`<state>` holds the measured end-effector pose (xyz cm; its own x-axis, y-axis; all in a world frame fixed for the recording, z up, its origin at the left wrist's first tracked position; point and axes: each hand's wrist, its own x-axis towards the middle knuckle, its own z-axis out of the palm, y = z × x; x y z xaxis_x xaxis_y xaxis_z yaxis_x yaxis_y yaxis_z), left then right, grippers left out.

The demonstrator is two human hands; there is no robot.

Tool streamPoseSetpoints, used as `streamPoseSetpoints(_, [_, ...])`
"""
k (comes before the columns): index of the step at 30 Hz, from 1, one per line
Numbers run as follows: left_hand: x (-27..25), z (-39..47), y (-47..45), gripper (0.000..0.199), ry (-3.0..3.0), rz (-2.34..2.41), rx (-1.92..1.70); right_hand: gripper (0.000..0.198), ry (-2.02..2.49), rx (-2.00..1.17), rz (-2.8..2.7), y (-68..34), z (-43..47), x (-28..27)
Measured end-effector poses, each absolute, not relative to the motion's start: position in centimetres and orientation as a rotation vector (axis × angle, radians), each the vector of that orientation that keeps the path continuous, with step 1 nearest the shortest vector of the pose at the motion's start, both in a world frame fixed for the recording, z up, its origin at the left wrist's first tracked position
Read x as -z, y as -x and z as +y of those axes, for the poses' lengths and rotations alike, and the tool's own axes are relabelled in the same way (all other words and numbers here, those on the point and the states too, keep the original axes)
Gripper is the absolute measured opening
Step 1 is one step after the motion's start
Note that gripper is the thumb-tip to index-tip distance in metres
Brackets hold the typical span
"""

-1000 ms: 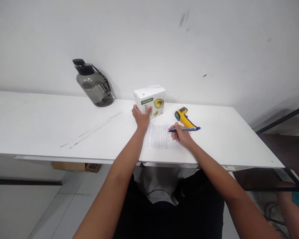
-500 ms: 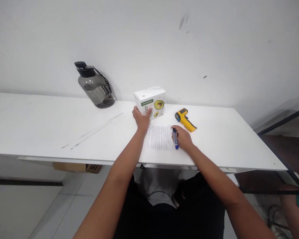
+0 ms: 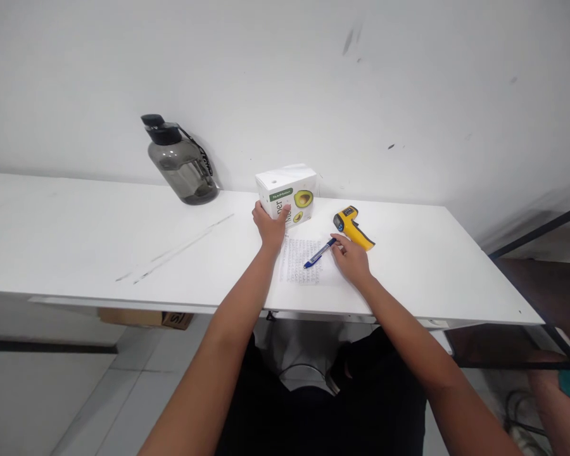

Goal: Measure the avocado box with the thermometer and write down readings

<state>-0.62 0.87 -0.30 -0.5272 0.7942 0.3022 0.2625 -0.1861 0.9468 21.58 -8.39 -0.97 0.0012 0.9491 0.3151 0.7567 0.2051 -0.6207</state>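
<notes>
My left hand (image 3: 270,227) is wrapped round the lower left corner of a white box (image 3: 285,177) printed with avocados, its thumb across the front. The box stands upright on the white table. In my right hand (image 3: 350,256), the fingertips pinch one end of a blue-and-white marker (image 3: 320,253). The marker slants down and left over a sheet of paper (image 3: 297,269) covered in rows of handwriting. Just beyond my right hand lies a yellow and black infrared thermometer gun (image 3: 354,228).
A grey water bottle (image 3: 183,168) with a black lid stands at the back left, near the wall (image 3: 285,82). Below the table (image 3: 76,240) is a cardboard box (image 3: 142,318). At the lower right, part of another person's leg (image 3: 551,402) shows beside a black frame.
The marker has swung from nearly upright in view beside my right fingers to a slant across the paper. My left hand and the box have stayed put.
</notes>
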Motion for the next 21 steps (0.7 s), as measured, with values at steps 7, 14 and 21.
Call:
streamPoseSetpoints(7, [0.2,0.8,0.6,0.074,-1.218,1.681,-1.758,0.038,1.591,-0.104,-1.930,-22.1,-8.0,1.0])
streamPoseSetpoints(14, [0.1,0.8,0.6,0.075,-1.214,1.678,-1.751,0.036,1.803,-0.010,-2.010,-21.7,-8.2,0.6])
streamPoseSetpoints(21, [-0.2,0.5,0.5,0.076,-1.205,1.664,-1.737,0.041,1.908,-0.023,-2.165,-21.0,-8.5,-0.2])
